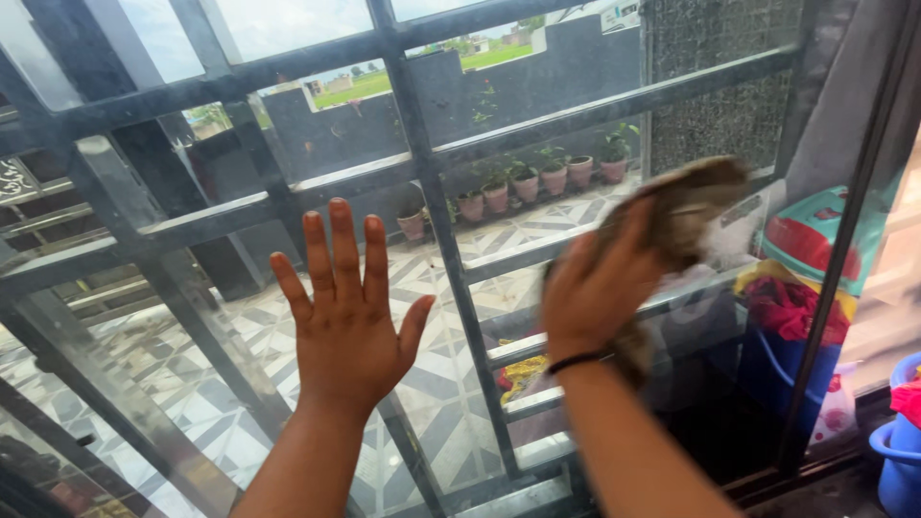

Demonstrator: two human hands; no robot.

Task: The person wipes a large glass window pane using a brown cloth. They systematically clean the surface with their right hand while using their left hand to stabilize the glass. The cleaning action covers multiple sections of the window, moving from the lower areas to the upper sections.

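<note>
I see my left hand [347, 321] spread flat, fingers splayed, on the window glass [163, 317], gripping nothing. At three o'clock from it, my right hand [597, 288] closes around a brownish cloth [693, 203] (blurred), pressed to the glass before the metal grille [432, 173].

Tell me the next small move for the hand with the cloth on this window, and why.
Probably sweep the right hand and its crumpled brown cloth leftward across the glass window pane. The cloth sits near the pane's right edge, while the left hand is spread flat on the glass, bracing.
</note>
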